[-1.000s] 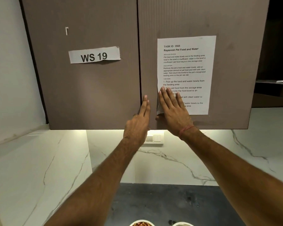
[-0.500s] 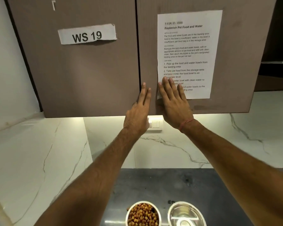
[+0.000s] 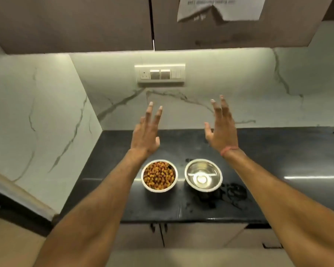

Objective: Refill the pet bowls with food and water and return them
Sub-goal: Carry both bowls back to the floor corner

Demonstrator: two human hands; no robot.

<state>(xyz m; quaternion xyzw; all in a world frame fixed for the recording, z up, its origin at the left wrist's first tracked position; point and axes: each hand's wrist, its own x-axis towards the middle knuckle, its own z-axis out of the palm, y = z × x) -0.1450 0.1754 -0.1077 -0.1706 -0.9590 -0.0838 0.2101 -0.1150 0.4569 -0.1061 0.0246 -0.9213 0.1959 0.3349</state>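
Both hands raised over a dark kitchen counter (image 3: 278, 151), left hand (image 3: 146, 135) and right hand (image 3: 222, 132) spread flat-fingered, holding nothing. Below them, side by side near the counter's front edge: the food bowl (image 3: 159, 175), heaped with brown kibble, and the steel water bowl (image 3: 203, 174), seemingly holding clear water, with wet patches on the stone to its right. Apparently filled already, with only the return left. Best taken one bowl per hand, gripped at the rim from the outer sides; water bowl kept level and moved slowly, given the slick surface and risk of slopping.
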